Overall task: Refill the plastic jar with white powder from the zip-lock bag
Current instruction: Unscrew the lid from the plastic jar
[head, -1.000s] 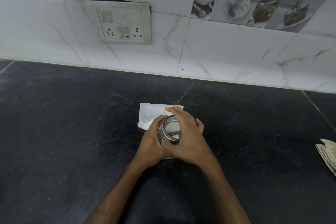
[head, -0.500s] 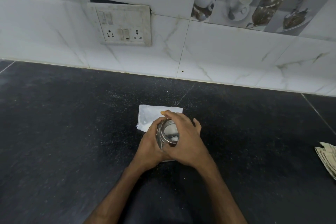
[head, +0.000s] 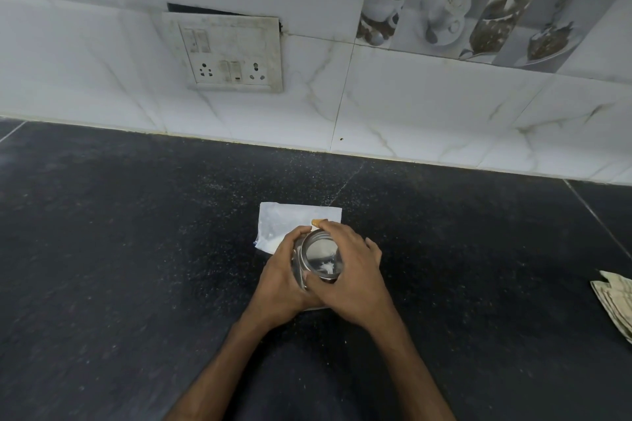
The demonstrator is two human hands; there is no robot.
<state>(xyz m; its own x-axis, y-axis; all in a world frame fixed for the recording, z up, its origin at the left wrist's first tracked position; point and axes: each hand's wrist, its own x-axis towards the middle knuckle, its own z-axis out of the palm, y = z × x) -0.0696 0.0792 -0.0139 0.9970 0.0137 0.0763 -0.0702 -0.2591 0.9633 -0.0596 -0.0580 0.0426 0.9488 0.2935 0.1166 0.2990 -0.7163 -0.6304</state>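
Hands: both meet around a small jar (head: pixel 319 258) at the middle of the bench (head: pixel 119 267). The left hand (head: pixel 282 278) wraps the jar's side and grips it. The right hand (head: pixel 352 278) curls over the top and grasps the lid (head: pixel 323 255) by its rim.
Jar position: it stands on the bench, close to the body, partly on the near edge of the bag (head: pixel 285 222). Only its top and a sliver of its side show between the fingers.
Bag position: it lies flat just behind the jar, toward the wall, with a small orange mark at its right edge, next to a right fingertip.
Step, as a judgement: the lid is probably being twisted off; no powder is in the jar's mouth yet.
Risk, slip: the lid looks smooth and shiny, so the right hand could slide on it without turning it.
Risk, tip: a hard twist could jerk the jar sideways if the left hand loosens, since its base may sit unevenly on the bag.
Risk, spill: pressing on the bag could push powder out if its seal is open; I cannot tell whether it is.
Materials, jar: clear plastic body, round, with a flat reflective lid that looks like metal.
Materials, bag: thin, pale, rectangular, softly creased.
Materials, bench: dark speckled stone, dusted with white grains.
Surroundings: glossy white marble-patterned wall tiles (head: pixel 427 106), a grimy socket plate (head: pixel 227 53), folded paper (head: pixel 615 304) at the far right.
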